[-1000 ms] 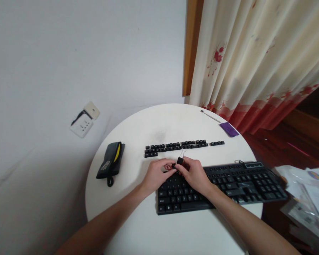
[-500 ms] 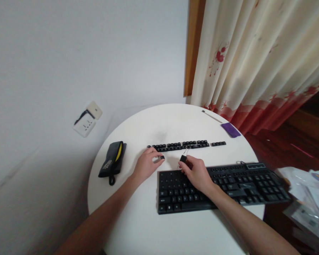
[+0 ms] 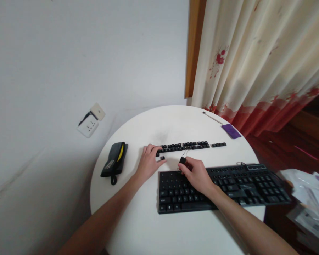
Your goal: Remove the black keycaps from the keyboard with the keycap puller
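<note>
My left hand (image 3: 149, 161) is open, fingertips at the left end of the rows of loose black keycaps (image 3: 175, 149). A single keycap (image 3: 163, 158) lies on the table close to my thumb, and another sits under the fingers, partly hidden. In my right hand (image 3: 198, 173) the thumb and fingers close on the black handle of a wire keycap puller (image 3: 183, 160); its thin wires point toward the rows. That hand rests over the upper left of the black keyboard (image 3: 186, 207), where several upper keys look removed.
The round white table (image 3: 138, 226) carries a black pouch with a yellow strip (image 3: 113, 159) at left. A purple cloth (image 3: 231, 131) and a thin brush (image 3: 212, 117) lie at the far right. Plastic bags (image 3: 305, 187) are beyond the right edge, curtains (image 3: 244, 63) behind.
My left hand has let go of the single keycap and its fingers have spread and moved up toward the keycap rows. My right hand stays in place with the puller. The view shifted slightly.
</note>
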Available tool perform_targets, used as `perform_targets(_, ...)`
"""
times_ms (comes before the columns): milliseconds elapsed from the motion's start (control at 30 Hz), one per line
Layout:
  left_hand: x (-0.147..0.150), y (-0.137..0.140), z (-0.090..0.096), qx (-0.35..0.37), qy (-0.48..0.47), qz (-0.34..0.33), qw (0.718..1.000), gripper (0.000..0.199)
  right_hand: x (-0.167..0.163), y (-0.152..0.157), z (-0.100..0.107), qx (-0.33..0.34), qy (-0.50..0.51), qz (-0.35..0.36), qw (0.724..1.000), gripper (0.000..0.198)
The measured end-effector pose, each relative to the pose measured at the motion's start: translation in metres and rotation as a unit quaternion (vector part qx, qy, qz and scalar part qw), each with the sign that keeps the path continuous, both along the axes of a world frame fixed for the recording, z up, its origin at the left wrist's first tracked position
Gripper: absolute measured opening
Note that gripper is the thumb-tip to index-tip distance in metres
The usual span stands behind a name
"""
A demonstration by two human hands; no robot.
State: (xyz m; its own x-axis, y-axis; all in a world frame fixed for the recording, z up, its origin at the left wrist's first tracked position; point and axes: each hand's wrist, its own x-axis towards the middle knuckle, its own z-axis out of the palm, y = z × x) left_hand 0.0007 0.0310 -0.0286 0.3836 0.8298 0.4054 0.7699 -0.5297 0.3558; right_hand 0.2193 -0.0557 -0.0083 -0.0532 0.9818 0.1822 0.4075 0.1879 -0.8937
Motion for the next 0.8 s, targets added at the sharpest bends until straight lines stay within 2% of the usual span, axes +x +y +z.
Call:
perform_targets(567, -0.003, 0.011, -0.007, 0.024, 0.002, 0.044, 0.999, 0.055, 0.001, 0.000, 0.000, 0.013, -0.003, 0.001, 1.000, 0.022)
perform_targets(800, -0.006, 0.013, -0.011, 0.025, -0.002, 0.045, 0.999, 0.057, 0.002, -0.001, 0.007, 0.010, 0.042, 0.004, 0.999, 0.039)
